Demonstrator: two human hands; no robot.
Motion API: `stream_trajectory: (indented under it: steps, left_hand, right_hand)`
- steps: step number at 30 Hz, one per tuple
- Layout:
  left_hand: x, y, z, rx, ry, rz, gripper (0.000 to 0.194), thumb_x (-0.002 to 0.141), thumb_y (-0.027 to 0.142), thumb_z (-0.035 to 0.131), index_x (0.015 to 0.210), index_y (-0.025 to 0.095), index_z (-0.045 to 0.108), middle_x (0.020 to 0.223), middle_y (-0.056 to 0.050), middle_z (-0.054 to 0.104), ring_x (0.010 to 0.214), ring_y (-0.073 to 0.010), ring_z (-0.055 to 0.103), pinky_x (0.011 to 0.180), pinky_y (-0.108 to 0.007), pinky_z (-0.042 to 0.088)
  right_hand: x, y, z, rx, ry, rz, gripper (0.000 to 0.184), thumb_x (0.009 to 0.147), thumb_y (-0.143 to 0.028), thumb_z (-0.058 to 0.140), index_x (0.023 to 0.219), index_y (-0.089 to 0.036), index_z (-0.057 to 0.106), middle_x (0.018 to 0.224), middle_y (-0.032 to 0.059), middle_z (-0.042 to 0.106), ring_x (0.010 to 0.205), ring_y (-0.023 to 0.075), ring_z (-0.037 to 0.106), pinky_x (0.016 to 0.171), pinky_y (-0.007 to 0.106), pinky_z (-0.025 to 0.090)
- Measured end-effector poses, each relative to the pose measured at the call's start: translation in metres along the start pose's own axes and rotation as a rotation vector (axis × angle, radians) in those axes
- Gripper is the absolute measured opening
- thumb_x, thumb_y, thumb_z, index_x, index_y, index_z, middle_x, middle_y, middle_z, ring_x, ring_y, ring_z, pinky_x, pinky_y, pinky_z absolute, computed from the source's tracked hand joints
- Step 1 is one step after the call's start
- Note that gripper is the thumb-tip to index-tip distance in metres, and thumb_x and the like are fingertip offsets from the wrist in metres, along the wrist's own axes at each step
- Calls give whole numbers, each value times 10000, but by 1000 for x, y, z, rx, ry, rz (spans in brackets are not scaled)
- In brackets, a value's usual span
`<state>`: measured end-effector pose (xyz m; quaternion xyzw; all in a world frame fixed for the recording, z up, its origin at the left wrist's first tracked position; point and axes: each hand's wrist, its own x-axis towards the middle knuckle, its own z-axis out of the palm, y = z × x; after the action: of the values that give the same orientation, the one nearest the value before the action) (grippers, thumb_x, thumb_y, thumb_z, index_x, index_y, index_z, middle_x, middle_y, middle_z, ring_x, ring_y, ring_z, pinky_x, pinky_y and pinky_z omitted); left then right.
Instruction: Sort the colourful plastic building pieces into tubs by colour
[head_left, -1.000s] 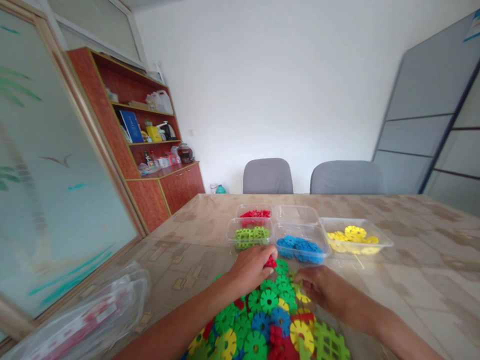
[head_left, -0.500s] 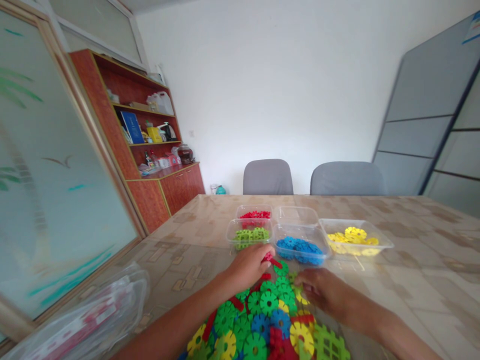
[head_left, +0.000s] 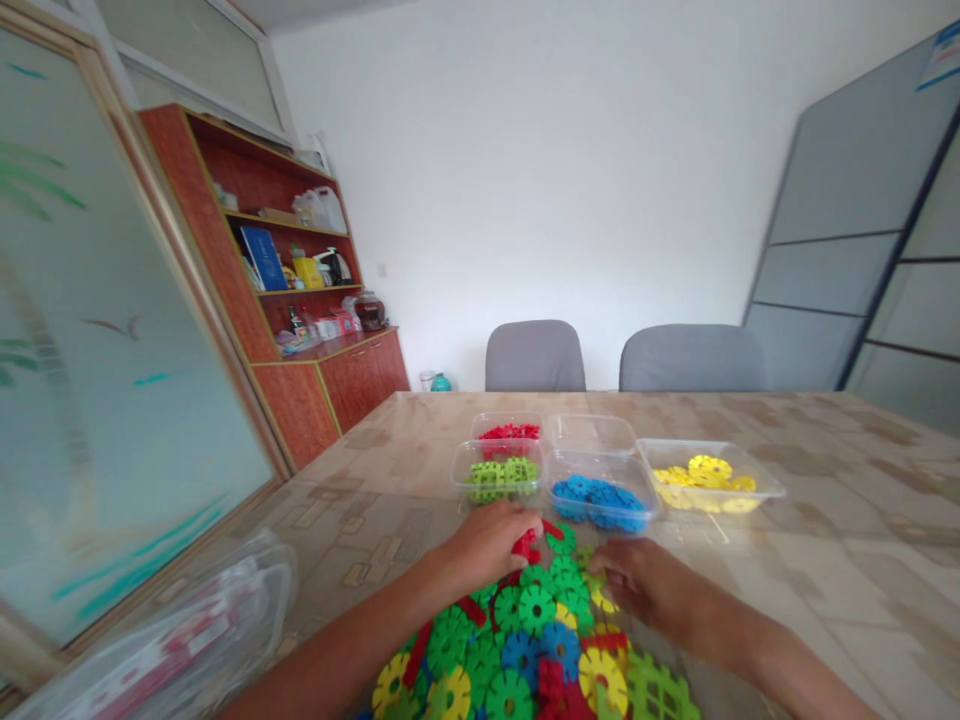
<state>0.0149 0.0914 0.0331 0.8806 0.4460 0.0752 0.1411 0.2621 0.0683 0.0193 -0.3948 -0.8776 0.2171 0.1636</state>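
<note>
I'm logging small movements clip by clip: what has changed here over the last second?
The left hand has drawn back a little, with red pieces in its grasp. A red strip now shows by a green disc just beyond it; whether the hand let it go is unclear. The right hand stays at the pile, and the plastic boxes look unchanged.
</note>
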Motion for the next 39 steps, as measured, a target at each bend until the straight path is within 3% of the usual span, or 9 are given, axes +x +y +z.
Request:
stream_trajectory:
  steps: [8,16,21,29,32,35,39]
  left_hand:
    - [10,-8,-11,-16,63,29,250,766,31,514,907,212,613,917,11,667,885,-171,598,772,-221,408]
    - [1,-14,-3,19,-9,-39,215,743,224,696,941,208,614,936,-16,643,884,-220,593,720,-258,422]
    - [3,-13,1,58,-42,-27,174,743,177,668,905,229,632,923,-22,637,895,-228,597,741,-269,417]
    - [8,-6,2,33,-25,-27,255,560,106,713,774,199,609,765,-1,622,751,-224,586,587,-247,388]
    - [12,-10,-10,-50,-14,-8,235,612,85,694,812,186,621,721,28,622,678,-165,583,533,-210,380]
    - [25,-23,-35,-123,26,-3,189,733,35,620,878,155,615,714,35,619,634,-118,579,527,-188,411]
    - [59,-49,-73,-147,128,-52,103,902,206,599,958,120,605,865,-17,632,722,-139,615,640,-277,520]
  right_hand:
    - [-1,3,2,36,29,-14,215,809,-147,524,914,-215,699,847,50,709,799,210,627,688,279,480]
    - [-1,3,0,66,30,-6,194,835,-190,535,927,-231,702,865,48,713,828,220,623,722,290,478]
    - [-1,0,-1,29,13,6,214,817,-145,516,904,-211,700,856,61,711,807,215,624,713,291,475]
    - [-1,-1,-1,-21,-1,12,230,808,-132,486,917,-175,683,902,93,697,833,241,626,725,332,479]
    - [-1,-1,-1,-35,-10,17,208,803,-131,488,875,-172,679,857,85,688,795,230,621,690,314,471]
    - [0,-2,-1,-48,-9,2,196,802,-137,481,839,-179,669,813,68,675,755,215,613,655,294,456]
    - [1,-3,-2,-59,-10,2,208,791,-119,464,822,-172,662,805,70,670,744,212,613,641,287,449]
